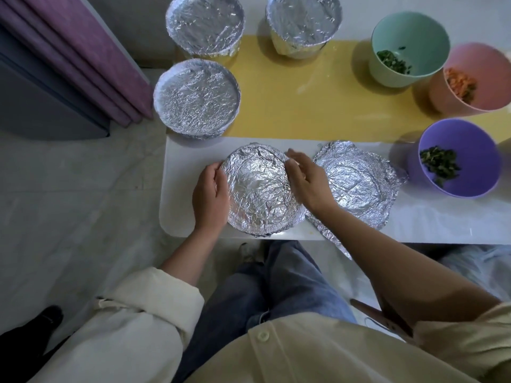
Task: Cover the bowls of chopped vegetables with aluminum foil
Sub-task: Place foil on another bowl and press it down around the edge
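Note:
A bowl wrapped in crumpled aluminum foil (258,189) stands near the table's front edge. My left hand (210,197) curls round its left rim, pressing the foil down. My right hand (307,183) lies against its right rim with fingers spread and relaxed. Just right of it lies a loose, creased foil sheet (359,186), partly under my right forearm. Three foil-covered bowls stand at the back left (197,98) (205,24) (302,22). Uncovered are a mint bowl (409,37) with chopped greens, a pink bowl (481,78) with orange pieces, and a purple bowl (464,156) with greens.
The white table (188,217) carries a yellow strip (304,106) across its middle. Purple folded fabric (83,56) and a dark cabinet stand left of the table. My knees sit below the front edge.

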The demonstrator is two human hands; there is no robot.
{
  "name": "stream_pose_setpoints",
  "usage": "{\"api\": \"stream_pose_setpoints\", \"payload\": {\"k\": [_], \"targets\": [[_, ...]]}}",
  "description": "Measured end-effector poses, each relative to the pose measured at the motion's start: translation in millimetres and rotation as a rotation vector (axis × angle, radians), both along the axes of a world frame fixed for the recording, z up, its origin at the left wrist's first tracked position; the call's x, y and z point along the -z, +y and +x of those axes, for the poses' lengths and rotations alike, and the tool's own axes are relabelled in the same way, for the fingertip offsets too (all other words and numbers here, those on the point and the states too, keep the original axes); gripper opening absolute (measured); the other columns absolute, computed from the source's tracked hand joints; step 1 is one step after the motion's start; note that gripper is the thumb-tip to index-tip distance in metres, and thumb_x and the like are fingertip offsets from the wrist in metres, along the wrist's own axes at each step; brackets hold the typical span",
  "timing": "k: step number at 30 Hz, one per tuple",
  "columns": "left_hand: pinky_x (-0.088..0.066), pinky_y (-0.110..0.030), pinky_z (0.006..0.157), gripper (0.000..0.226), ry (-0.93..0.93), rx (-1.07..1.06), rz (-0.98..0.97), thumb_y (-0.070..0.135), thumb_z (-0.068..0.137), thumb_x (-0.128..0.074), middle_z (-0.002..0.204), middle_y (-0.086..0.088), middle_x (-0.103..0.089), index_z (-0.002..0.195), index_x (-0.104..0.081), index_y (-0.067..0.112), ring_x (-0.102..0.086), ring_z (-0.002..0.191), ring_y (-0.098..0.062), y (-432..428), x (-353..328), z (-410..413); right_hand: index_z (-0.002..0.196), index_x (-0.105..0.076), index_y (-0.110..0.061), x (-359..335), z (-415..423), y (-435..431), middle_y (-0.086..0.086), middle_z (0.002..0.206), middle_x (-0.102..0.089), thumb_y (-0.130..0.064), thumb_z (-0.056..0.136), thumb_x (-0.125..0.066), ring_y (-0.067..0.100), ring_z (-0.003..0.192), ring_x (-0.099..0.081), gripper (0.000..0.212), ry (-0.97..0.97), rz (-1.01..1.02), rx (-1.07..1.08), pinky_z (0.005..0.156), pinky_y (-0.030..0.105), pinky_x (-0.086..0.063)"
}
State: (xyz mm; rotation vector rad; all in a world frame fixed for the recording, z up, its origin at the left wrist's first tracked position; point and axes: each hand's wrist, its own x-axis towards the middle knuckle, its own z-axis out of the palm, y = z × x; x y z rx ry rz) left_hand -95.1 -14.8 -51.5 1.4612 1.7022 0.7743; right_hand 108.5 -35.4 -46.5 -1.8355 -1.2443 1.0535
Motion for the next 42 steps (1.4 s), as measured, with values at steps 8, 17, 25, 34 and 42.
{"api": "stream_pose_setpoints", "payload": {"k": [8, 17, 25, 34, 42], "targets": [[-0.048, -0.015, 0.078, 0.032, -0.033, 0.173, 0.022, 0.022, 0.105, -0.046, 0.113, -0.002, -0.073, 0.128, -0.065, 0.011, -0.065, 0.095, -0.008, 32.1, -4.8, 5.1, 0.129, -0.063, -0.020, -18.5, -4.8, 56.6, -0.001, 0.112, -0.072, -0.031, 0.098, -0.056, 0.015, 0.097, -0.068, 0.033, -0.035, 0.093, -0.296, 0.084, 0.030, -0.052], [-0.020, -0.029, 0.054, 0.026, 0.117, 0.107, 0.102, 0.022, 0.104, -0.046, 0.050, 0.011, -0.037, 0.077, -0.046, 0.022, -0.037, 0.046, -0.006, 30.5, -4.7, 9.7, 0.064, -0.045, -0.011, -13.2, -9.9, 74.1, -0.013, 0.049, -0.031, -0.019, 0.101, -0.051, 0.002, 0.043, -0.027, 0.038, 0.046, -0.024, -0.435, 0.047, 0.016, -0.023], [-0.053, -0.037, 0.075, 0.033, 0.087, 0.134, -0.019, 0.033, 0.104, -0.046, 0.096, -0.004, -0.075, 0.118, -0.067, 0.012, -0.069, 0.087, -0.021, 43.9, -11.3, 9.9, 0.076, -0.053, -0.005, -5.5, -1.4, 70.2, -0.008, 0.055, -0.037, -0.021, 0.103, -0.048, 0.004, 0.050, -0.032, 0.032, 0.037, -0.011, -0.267, 0.052, 0.026, -0.029], [-0.040, -0.029, 0.075, 0.030, -0.015, -0.092, -0.178, 0.031, 0.102, -0.048, 0.106, -0.012, -0.069, 0.116, -0.063, 0.008, -0.062, 0.095, -0.024, 8.3, -18.9, 0.6, 0.123, -0.058, -0.009, -18.7, 0.6, 55.4, 0.007, 0.111, -0.061, -0.020, 0.099, -0.053, 0.015, 0.100, -0.054, 0.027, -0.161, 0.161, 0.022, 0.085, 0.025, -0.041], [-0.047, -0.039, 0.076, 0.025, 0.112, -0.132, -0.180, 0.035, 0.098, -0.051, 0.088, -0.007, -0.072, 0.088, -0.062, 0.015, -0.065, 0.084, -0.029, -18.2, -17.1, -9.7, 0.095, -0.062, -0.010, -33.6, -25.7, -7.1, 0.005, 0.093, -0.058, -0.035, 0.084, -0.071, 0.026, 0.086, -0.054, 0.028, -0.551, 0.657, -0.858, 0.073, 0.036, -0.035]]}}
